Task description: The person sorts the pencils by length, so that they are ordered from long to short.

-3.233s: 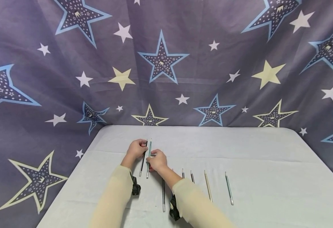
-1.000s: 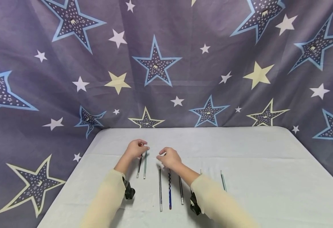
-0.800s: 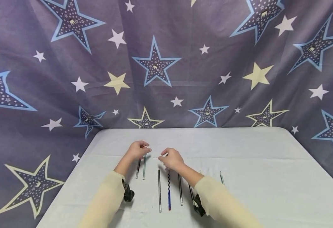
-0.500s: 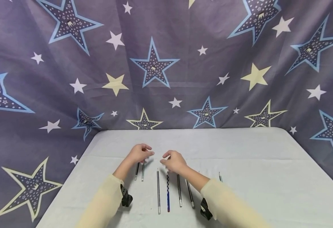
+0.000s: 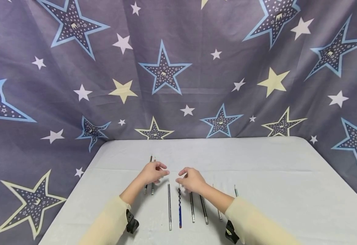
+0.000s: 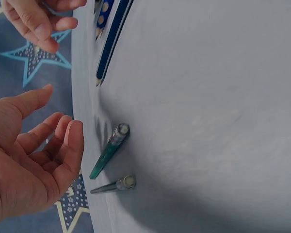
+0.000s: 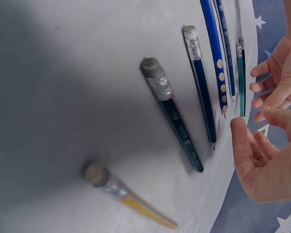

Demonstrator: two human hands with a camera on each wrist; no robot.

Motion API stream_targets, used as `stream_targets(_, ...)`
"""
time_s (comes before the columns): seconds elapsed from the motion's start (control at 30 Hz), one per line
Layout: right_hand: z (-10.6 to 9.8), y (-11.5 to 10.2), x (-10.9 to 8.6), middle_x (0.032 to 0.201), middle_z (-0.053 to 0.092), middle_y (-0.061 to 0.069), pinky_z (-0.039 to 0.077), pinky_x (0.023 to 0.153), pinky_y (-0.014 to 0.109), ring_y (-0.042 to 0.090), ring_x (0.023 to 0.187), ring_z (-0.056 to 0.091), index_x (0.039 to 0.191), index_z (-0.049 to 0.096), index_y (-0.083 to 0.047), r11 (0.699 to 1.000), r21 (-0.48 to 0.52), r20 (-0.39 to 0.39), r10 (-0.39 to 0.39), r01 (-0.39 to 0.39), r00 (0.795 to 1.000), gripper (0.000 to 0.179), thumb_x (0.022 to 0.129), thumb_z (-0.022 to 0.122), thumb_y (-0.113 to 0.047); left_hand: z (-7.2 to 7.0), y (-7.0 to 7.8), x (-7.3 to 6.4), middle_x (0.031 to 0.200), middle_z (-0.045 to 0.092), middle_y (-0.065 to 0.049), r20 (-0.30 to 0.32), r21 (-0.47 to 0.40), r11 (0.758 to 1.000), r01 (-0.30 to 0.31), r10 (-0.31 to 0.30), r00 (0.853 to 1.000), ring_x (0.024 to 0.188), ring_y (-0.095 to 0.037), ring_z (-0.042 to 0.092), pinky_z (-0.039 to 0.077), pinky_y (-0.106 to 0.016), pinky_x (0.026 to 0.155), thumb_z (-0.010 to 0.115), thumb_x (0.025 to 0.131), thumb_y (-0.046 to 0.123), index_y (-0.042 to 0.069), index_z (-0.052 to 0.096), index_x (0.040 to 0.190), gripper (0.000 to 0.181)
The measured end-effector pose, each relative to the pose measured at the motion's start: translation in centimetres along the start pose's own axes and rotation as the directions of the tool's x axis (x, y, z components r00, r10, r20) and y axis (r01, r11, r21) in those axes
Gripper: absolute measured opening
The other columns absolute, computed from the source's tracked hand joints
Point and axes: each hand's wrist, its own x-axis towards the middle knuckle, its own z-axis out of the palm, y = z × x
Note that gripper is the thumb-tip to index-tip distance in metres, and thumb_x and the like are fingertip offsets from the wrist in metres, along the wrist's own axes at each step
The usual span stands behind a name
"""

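Note:
My left hand (image 5: pixel 154 173) hovers over two pencils at the table's left, its fingers relaxed and holding nothing. One is a green pencil (image 6: pixel 106 155), the other a dark pencil (image 6: pixel 111 186); both lie side by side, their middles hidden by the hand in the head view. My right hand (image 5: pixel 192 179), fingers loosely bent and also bare, is above the tips of a blue pencil with pale dots (image 5: pixel 180 212) and a dark blue pencil (image 5: pixel 192 209). Between the hands lies a striped dark pencil (image 5: pixel 170 207). Thumbs and fingers of the two hands face each other, apart.
Right of these lie a black pencil (image 5: pixel 204 211), a yellow pencil (image 7: pixel 143 211) and a green pencil (image 5: pixel 236 191), the last two partly behind my right arm. A white cloth covers the table (image 5: pixel 273 177). A star-patterned curtain (image 5: pixel 197 78) hangs behind it.
Earlier my left hand was at the dark pencil and my right hand gripped the green one. Both have let go; the right hand moved rightward, and both hands then came nearer my body.

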Motion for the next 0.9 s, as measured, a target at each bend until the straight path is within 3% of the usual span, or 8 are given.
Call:
stream_targets(0.3, 0.4, 0.4, -1.4, 0.072, 0.060, 0.001, 0.050, 0.042, 0.024, 0.020, 0.051, 0.059, 0.106, 0.060, -0.002, 1.000, -0.010, 0.033, -0.004, 0.004, 0.999, 0.029, 0.085, 0.066, -0.021, 0.9, 0.0, -1.9, 0.083, 0.061, -0.006, 0.033, 0.040, 0.999, -0.017, 0.016, 0.999, 0.056, -0.018, 0.056, 0.053, -0.031, 0.051, 0.070, 0.083, 0.023, 0.003, 0.064, 0.107, 0.032)
stream_targets(0.53, 0.8, 0.4, -2.4, 0.072, 0.058, 0.002, 0.046, 0.039, 0.021, 0.012, 0.046, 0.053, 0.104, 0.061, -0.002, 1.000, -0.011, 0.043, -0.015, 0.016, 0.999, 0.028, 0.084, 0.067, -0.020, 1.6, -0.1, -3.1, 0.079, 0.062, -0.003, 0.035, 0.092, 0.995, -0.038, 0.035, 0.999, 0.049, -0.014, 0.052, 0.047, -0.026, 0.044, 0.072, 0.081, 0.024, 0.004, 0.064, 0.102, 0.031)
stream_targets(0.9, 1.3, 0.8, -3.0, 0.070, 0.060, 0.001, 0.043, 0.046, 0.023, 0.008, 0.046, 0.051, 0.107, 0.063, 0.001, 0.998, -0.055, 0.032, -0.006, 0.008, 0.999, 0.032, 0.083, 0.068, -0.020, 3.1, 0.0, -3.9, 0.075, 0.058, -0.002, 0.003, 0.171, 0.983, -0.063, 0.064, 0.998, 0.048, -0.011, 0.053, 0.046, -0.022, 0.045, 0.077, 0.073, 0.023, 0.000, 0.064, 0.102, 0.039)
